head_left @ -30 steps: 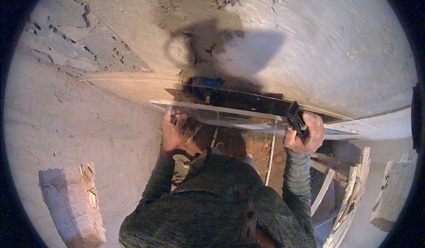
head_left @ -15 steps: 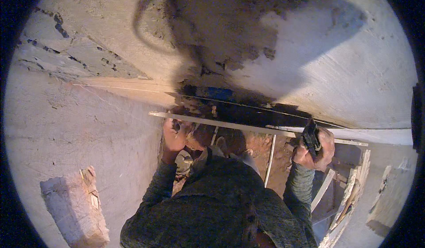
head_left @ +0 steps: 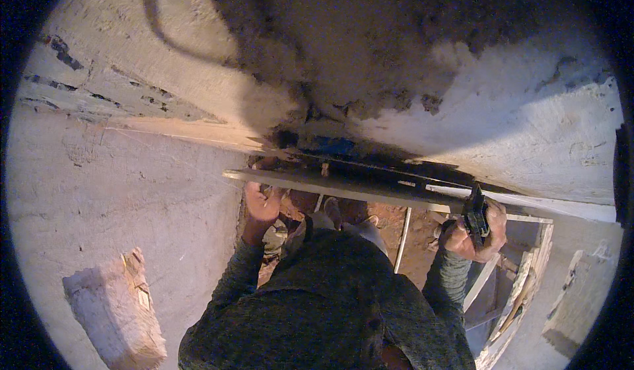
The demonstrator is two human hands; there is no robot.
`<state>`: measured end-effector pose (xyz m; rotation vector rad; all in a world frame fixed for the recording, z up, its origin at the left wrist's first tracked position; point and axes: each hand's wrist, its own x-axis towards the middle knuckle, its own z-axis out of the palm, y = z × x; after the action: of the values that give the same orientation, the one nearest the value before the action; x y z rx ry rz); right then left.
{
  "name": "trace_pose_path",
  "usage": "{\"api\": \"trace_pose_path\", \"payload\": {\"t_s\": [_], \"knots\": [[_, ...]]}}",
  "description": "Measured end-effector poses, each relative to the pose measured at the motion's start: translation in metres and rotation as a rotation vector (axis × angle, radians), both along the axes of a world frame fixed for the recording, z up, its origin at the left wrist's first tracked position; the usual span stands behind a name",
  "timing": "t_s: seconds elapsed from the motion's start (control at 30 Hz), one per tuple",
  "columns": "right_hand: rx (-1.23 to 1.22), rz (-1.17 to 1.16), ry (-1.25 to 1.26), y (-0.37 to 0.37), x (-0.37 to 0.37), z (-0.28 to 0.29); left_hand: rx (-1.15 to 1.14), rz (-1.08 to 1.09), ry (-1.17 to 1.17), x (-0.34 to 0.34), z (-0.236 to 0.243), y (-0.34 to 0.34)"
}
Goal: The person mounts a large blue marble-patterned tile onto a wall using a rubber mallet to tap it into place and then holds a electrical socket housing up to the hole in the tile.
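A long, narrow straight board [head_left: 350, 189] runs crosswise in front of me, close to the wall [head_left: 191, 96]. At its left end my left hand [head_left: 262, 203] is closed around it, with the fingertips partly hidden. My right hand [head_left: 492, 230] is closed around a black, handle-like piece [head_left: 474, 215] at the board's right end; its exact kind cannot be made out. Dark, rough wet-looking mortar [head_left: 337, 46] covers part of the wall beyond the board. A thin string [head_left: 396, 169] stretches along the wall just past the board.
A broken pale block [head_left: 119, 310] projects at the lower left. On the right stand a rough wooden frame [head_left: 522, 297] and another rough block [head_left: 568, 297]. A thin pale pole [head_left: 403, 238] slants down beside me toward reddish ground [head_left: 383, 221]. My shadow darkens the wall.
The board has tilted, showing more of its broad face. My right hand has shifted slightly right and down, while my left stays nearly in place. The shadow on the wall has grown.
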<state>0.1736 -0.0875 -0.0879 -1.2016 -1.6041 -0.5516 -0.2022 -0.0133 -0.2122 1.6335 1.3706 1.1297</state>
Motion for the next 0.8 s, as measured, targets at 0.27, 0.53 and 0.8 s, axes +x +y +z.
{"api": "trace_pose_path", "payload": {"t_s": [0.27,0.53,0.8], "knots": [[0.0,0.022,0.037,0.002,0.003,-0.002,0.005,-0.05,-0.097,-0.003,-0.01,0.003],[0.009,-0.022,0.022,0.007,-0.001,0.004,0.05,-0.024,-0.025,-0.002,-0.012,0.005],[0.001,-0.033,0.032,0.006,0.0,0.001,0.014,-0.044,-0.086,0.005,0.006,0.006]]}}
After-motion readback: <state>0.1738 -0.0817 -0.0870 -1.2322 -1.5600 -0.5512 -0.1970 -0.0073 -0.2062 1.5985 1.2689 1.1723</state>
